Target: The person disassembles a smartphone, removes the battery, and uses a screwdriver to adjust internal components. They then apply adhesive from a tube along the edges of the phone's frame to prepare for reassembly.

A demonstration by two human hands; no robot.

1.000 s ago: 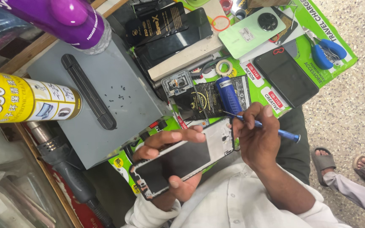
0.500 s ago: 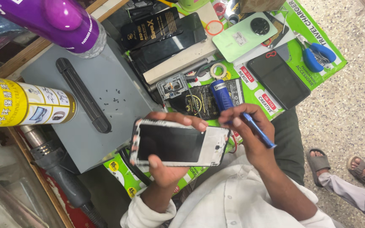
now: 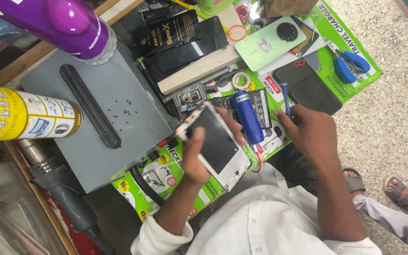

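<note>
The left hand is clamped on a phone, thumb across its dark screen and fingers behind the far edge, holding it tilted above the green sheets at the near edge of the surface. The right hand is closed round a thin blue tool, whose tip points away from the body; the hand hovers just beside the phone, not touching it. Between the two hands lies a blue lighter-shaped case on an open circuit board. To the left stands a grey box with a black handle and tiny screws scattered on its lid. A yellow spray can lies beside it. Farther off rest a black phone, a pale green back cover, blue cutters, a tape roll and dark screen packs. A purple bottle looms at the top left.
</note>
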